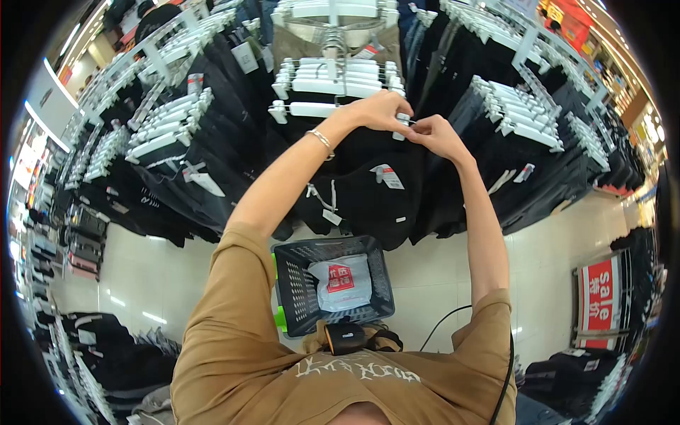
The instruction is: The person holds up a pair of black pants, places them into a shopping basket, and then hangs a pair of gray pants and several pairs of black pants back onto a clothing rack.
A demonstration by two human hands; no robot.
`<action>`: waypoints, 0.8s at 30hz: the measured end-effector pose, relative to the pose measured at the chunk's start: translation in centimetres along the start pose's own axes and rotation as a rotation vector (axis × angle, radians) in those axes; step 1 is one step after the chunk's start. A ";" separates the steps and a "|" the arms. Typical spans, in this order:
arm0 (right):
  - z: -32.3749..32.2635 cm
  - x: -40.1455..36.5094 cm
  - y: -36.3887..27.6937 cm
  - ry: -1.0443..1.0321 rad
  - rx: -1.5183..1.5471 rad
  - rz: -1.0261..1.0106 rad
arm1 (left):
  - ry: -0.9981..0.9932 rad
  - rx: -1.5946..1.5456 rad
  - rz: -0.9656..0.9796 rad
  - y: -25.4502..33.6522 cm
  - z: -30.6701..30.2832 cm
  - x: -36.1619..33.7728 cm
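A white clip hanger (pixel 312 110) hangs at the front of the middle rail, with black trousers (pixel 354 191) below it. My left hand (pixel 379 112) reaches over the hanger and its closed fingers grip the white clip (pixel 401 127) at the right end. From the right, my right hand (pixel 437 137) meets it there, thumb and fingers pinched by the clip and the waistband edge. What exactly the right fingertips hold is too small to make out. A red and white price tag (pixel 388 177) and a drawstring (pixel 333 193) show on the trousers.
Behind hang more white hangers (pixel 333 71). Racks of dark trousers stand on the left (pixel 234 142) and right (pixel 460 163). A dark shopping basket (pixel 283 312) with a white plastic bag (pixel 341 283) is below me. A red sale sign (pixel 599 301) stands at the right.
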State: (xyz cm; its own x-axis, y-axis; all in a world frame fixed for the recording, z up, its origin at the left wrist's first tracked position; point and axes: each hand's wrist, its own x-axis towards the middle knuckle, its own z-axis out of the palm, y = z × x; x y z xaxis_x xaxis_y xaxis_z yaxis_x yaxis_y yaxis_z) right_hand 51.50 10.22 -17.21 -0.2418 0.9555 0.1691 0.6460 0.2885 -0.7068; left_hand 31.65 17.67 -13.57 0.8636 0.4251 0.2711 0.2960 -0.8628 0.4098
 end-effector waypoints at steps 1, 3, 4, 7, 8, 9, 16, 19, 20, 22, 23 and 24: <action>0.2 0.0 0.0 0.010 0.028 0.020 | 0.081 -0.028 0.017 0.2 0.0 -0.4; 0.2 0.1 0.1 0.044 0.026 0.032 | 0.179 -0.016 0.023 0.9 -0.5 -1.6; 0.3 0.3 0.6 0.044 0.024 0.008 | 0.294 0.040 0.048 1.5 -0.7 -2.8; 0.4 1.1 1.9 0.056 0.034 -0.024 | 0.427 0.014 0.062 2.2 -2.5 -6.8; 0.4 1.2 2.1 0.062 0.043 -0.031 | 0.470 -0.082 0.025 2.4 -3.1 -8.6; 0.4 1.3 2.2 0.069 0.052 -0.035 | 0.476 -0.143 -0.068 3.0 -3.9 -10.8; -1.0 -0.3 0.9 0.115 0.212 0.010 | 0.837 -0.500 -0.416 -1.9 -5.9 -24.1; -2.0 -2.2 0.1 0.252 0.260 0.082 | 0.875 -0.480 -0.538 -3.8 -5.0 -27.4; -2.2 -2.7 0.4 0.297 0.290 0.067 | 0.871 -0.492 -0.538 -4.3 -4.8 -27.9; -2.6 -3.4 0.4 0.346 0.314 0.086 | 0.873 -0.440 -0.601 -4.8 -4.2 -28.9; -2.8 -3.7 0.6 0.365 0.325 0.088 | 0.873 -0.443 -0.603 -5.1 -4.0 -29.1; -2.7 -3.9 0.6 0.364 0.323 0.090 | 0.866 -0.435 -0.618 -5.4 -3.8 -29.3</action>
State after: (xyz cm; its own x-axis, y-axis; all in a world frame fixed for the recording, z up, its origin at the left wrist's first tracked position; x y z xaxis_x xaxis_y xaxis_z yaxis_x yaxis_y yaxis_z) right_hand 54.83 6.84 -16.43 0.1100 0.9518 0.2861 0.3817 0.2253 -0.8964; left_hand 3.20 10.90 -20.43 -0.0003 0.9338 0.3578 0.2601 -0.3454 0.9017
